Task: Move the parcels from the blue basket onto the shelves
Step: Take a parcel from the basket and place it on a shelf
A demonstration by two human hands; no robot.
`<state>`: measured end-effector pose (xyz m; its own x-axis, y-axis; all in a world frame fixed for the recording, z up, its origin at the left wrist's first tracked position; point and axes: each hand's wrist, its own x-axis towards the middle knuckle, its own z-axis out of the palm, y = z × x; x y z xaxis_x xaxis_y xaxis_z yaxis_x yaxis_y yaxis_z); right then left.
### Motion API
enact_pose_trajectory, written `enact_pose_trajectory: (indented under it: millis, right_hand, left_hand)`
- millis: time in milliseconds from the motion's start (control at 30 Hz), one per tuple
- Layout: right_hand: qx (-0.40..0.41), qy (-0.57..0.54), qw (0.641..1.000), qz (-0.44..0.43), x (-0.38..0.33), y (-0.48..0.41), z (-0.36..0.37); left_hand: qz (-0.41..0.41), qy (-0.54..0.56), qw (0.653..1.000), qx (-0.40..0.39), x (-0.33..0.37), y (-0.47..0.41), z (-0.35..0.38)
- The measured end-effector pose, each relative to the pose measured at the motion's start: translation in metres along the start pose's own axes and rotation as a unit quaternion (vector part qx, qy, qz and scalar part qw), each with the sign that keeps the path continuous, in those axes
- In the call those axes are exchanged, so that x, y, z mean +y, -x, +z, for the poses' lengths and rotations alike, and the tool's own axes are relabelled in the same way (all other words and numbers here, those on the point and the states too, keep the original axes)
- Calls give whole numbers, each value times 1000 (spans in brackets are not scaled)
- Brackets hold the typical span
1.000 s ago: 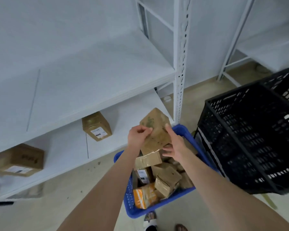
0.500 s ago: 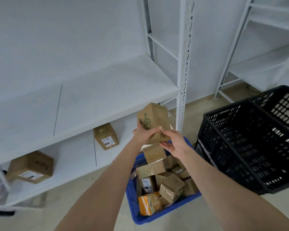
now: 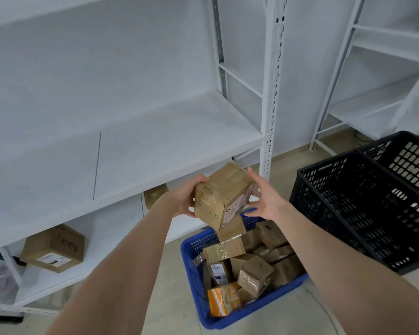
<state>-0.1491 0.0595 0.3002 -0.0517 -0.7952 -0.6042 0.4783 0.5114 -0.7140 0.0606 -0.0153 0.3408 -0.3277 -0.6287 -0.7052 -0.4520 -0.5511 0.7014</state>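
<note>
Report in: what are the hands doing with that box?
Left hand grips brown parcel above blue basket. Right hand open beside it. Nothing between parcel and shelf.

head view, looking down, near shelves (image 3: pixel 169 151)

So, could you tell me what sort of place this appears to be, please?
Likely a parcel storeroom: white metal shelves holding boxes, a blue basket full of parcels, black crates beside it, and a left hand holding a parcel above the basket.
</note>
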Motion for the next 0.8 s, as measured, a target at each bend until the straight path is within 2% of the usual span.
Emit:
enact_pose_trajectory:
  millis: [167, 233, 367, 567, 633, 733, 800]
  right_hand:
    - [-5, -11, 999, 36, 9, 2, 4]
    - [10, -53, 997, 48, 9, 4, 7]
    - [27, -125, 989, 74, 7, 9, 13]
    - [51, -235, 964, 110, -2, 6, 13]
    - [38, -212, 970, 112, -4, 4, 13]
    - [61, -81, 993, 58, -7, 5, 13]
    - [78, -89, 993, -4, -13, 8, 12]
  left_hand:
    - [-11, -1, 1000, -22, 7, 5, -4]
    - [-3, 17, 1000, 10, 7, 6, -2]
    - [98, 42, 990, 94, 6, 11, 5]
    - [161, -24, 986, 45, 13, 19, 22]
    - [192, -15, 979, 74, 22, 16, 29]
    - [222, 4, 967, 122, 41, 14, 30]
    - [226, 15, 964, 141, 55, 15, 27]
